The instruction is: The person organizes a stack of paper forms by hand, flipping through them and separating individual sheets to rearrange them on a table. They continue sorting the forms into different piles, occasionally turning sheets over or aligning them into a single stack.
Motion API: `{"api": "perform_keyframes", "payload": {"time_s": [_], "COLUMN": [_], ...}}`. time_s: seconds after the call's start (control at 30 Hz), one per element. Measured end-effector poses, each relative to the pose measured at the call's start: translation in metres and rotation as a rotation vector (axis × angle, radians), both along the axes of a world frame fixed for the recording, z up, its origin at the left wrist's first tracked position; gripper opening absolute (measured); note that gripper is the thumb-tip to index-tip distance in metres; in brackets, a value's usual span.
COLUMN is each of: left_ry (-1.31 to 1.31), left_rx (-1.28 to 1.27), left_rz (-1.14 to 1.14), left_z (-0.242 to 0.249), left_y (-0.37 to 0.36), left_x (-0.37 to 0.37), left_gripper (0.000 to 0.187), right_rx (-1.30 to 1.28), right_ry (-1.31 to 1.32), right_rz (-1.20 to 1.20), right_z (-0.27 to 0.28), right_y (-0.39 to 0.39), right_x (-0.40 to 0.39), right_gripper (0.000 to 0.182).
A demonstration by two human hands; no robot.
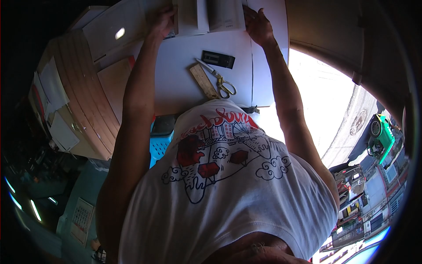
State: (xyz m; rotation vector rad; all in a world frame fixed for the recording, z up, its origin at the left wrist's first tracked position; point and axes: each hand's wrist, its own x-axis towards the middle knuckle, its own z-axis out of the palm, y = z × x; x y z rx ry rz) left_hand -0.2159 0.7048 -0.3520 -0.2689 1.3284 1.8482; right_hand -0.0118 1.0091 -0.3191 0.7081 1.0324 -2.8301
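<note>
At the top of the view, an open white booklet or folded sheet spans the space between my hands. My left hand holds its left edge, the fingers curled against it. At the right edge is my right hand, thumb raised and fingers partly behind the paper. Below the paper, on the white table, lie a small black case, scissors with gold handles, and a worn wooden strip that touches the scissors.
Stacked boards or cardboard stand at the left, beside loose papers. A blue plastic basket sits below the table's near edge. Sunlit road and parked vehicles show at the right.
</note>
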Motion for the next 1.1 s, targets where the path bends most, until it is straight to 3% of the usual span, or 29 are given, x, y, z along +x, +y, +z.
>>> {"api": "perform_keyframes", "payload": {"time_s": [0.07, 0.17, 0.27, 0.33, 0.57, 0.9, 1.1], "left_ry": [0.033, -0.037, -0.018, -0.016, -0.044, -0.051, -0.013], "left_rx": [-0.020, 0.090, 0.033, -0.007, -0.059, 0.104, 0.029], "left_rz": [-0.019, -0.025, 0.039, 0.060, 0.104, -0.104, -0.120], "left_z": [0.034, -0.043, 0.023, 0.034, 0.036, 0.019, 0.046], "left_y": [0.012, -0.022, 0.006, 0.011, 0.011, -0.004, 0.009], "left_x": [0.012, -0.017, 0.009, 0.012, 0.013, 0.004, 0.013], "left_gripper": [0.027, 0.027, 0.028, 0.027, 0.022, 0.024, 0.021], "right_rx": [0.013, 0.012, 0.008, -0.015, -0.015, 0.009, 0.038], "right_ry": [-0.038, 0.038, 0.056, 0.095, 0.145, 0.163, 0.160], "right_rz": [-0.007, 0.030, 0.021, 0.035, 0.060, 0.096, 0.107], "right_z": [0.003, 0.002, 0.000, -0.005, -0.013, -0.012, -0.011], "right_y": [-0.001, 0.000, 0.000, 0.002, 0.004, 0.005, 0.004], "right_x": [0.000, 0.001, 0.002, 0.002, 0.003, 0.003, 0.002], "right_gripper": [0.074, 0.074, 0.074, 0.074, 0.073, 0.072, 0.073]}}
